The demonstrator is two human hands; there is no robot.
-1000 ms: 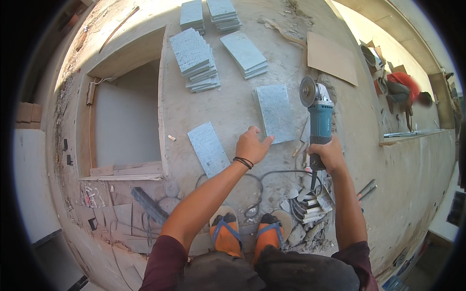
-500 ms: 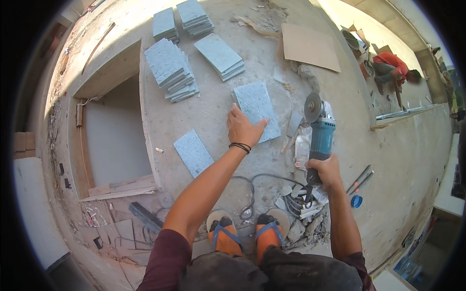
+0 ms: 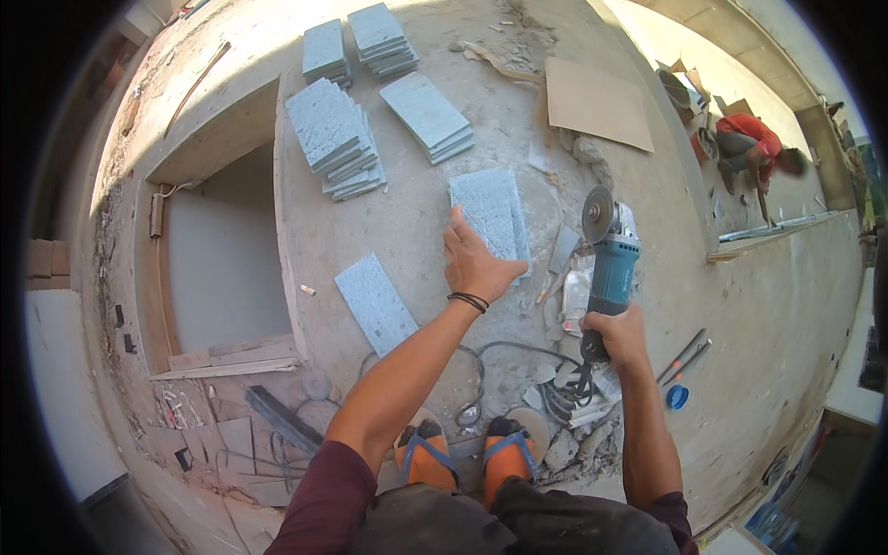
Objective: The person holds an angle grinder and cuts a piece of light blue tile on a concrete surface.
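A short stack of pale blue-grey speckled tiles (image 3: 492, 205) lies before me. My left hand (image 3: 476, 257) grips the top tile across its width, fingers at the left edge and thumb toward the right. That tile sits slightly askew on the one beneath. My right hand (image 3: 612, 335) is closed on the handle of a teal angle grinder (image 3: 613, 270), disc upward, held just right of the stack. The grinder's cord (image 3: 481, 370) loops across the floor above my sandalled feet. A single tile (image 3: 375, 301) lies to the lower left of the stack.
Several tile stacks (image 3: 331, 129) stand farther forward. A framed opening (image 3: 217, 268) is at left. A cardboard sheet (image 3: 599, 102) lies at upper right; beyond it a co-worker in red (image 3: 745, 139) crouches behind a low ledge (image 3: 777, 231). Rubble (image 3: 564, 449) and tools (image 3: 684, 356) lie lower right.
My left hand has reached forward onto the tile stack and taken hold of the top tile, which has shifted slightly left. The grinder in my right hand has moved a little lower.
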